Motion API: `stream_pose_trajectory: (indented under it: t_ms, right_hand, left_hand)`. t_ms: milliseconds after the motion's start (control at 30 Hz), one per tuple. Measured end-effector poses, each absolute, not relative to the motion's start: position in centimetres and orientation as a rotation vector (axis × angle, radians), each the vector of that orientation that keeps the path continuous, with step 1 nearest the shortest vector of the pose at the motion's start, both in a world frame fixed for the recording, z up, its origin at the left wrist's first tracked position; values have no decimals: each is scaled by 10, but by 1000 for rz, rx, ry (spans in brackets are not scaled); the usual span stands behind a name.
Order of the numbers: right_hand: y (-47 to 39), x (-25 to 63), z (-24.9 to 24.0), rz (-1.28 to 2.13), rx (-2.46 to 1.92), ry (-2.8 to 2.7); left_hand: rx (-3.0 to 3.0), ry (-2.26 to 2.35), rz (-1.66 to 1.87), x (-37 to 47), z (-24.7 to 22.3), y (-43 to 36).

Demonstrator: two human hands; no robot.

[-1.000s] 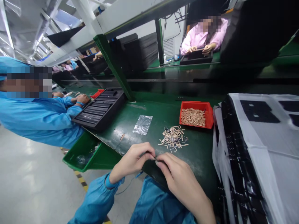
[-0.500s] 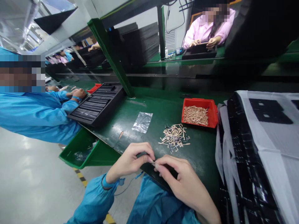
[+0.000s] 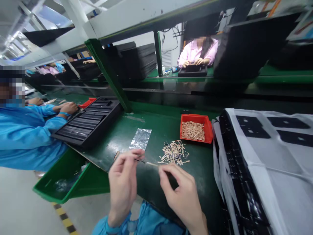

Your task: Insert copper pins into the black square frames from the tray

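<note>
Over the front edge of the green table, both my hands are raised with fingertips facing each other. My right hand point(image 3: 182, 191) pinches one end of a thin beige strip point(image 3: 152, 164), which points toward the left. My left hand point(image 3: 123, 182) is closed in a pinch on a small, thin dark piece point(image 3: 140, 160); whether it joins the strip, I cannot tell. Just beyond lies a loose pile of similar beige strips point(image 3: 173, 152), mixed with dark bits. Behind that pile, a red bin point(image 3: 209, 130) holds many more beige strips.
A clear plastic bag point(image 3: 140, 137) lies flat beyond my left hand. Farther left are a black slotted tray point(image 3: 89, 122) and a green bin point(image 3: 49, 195) below the table edge. Stacked black parts with white sheets point(image 3: 251, 147) stand at right. A co-worker in blue point(image 3: 31, 130) sits at left.
My hands have moved apart from a close fingertip pinch, and the beige strip now shows between them. The left hand has turned upright. The view has shifted to the right.
</note>
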State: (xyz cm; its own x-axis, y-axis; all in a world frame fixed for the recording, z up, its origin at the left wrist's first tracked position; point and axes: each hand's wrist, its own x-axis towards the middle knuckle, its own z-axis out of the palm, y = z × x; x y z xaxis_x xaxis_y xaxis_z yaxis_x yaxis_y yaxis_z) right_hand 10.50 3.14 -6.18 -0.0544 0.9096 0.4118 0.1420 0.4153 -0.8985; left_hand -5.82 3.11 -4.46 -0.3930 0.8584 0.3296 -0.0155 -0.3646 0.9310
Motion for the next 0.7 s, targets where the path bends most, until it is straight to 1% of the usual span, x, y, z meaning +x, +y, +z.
stream_pose_trajectory:
  t_ms: [67, 133, 200, 267, 367, 467, 533, 600, 700]
  right_hand:
    - [45, 113, -58, 762, -1076, -1386]
    - [66, 122, -54, 719, -1186, -1248]
    - [88, 127, -51, 724, -1294, -1112]
    - [104, 129, -51, 828, -1328, -1059]
    - [103, 126, -51, 1106, -1220, -1047]
    - [82, 124, -47, 1408, -990, -1066]
    - [69, 124, -42, 1540, -848, -1046]
    - [62, 123, -38, 1593, -755, -980]
    - [60, 120, -35, 1566, -701, -851]
  left_hand:
    - [1143, 1135, 2004, -64, -31, 43]
    - [1169, 1047, 2099, -65, -17, 56]
    - [1263, 981, 2096, -61, -7, 72]
    - [1396, 937, 2033, -51, -5, 91]
    - [1609, 921, 1909, -38, -14, 122]
    - [1789, 963, 1773, -30, -24, 144]
    - [1875, 984, 1694, -27, -27, 150]
    - [1930, 973, 1637, -24, -27, 151]
    - [1970, 898, 1587, -19, -25, 148]
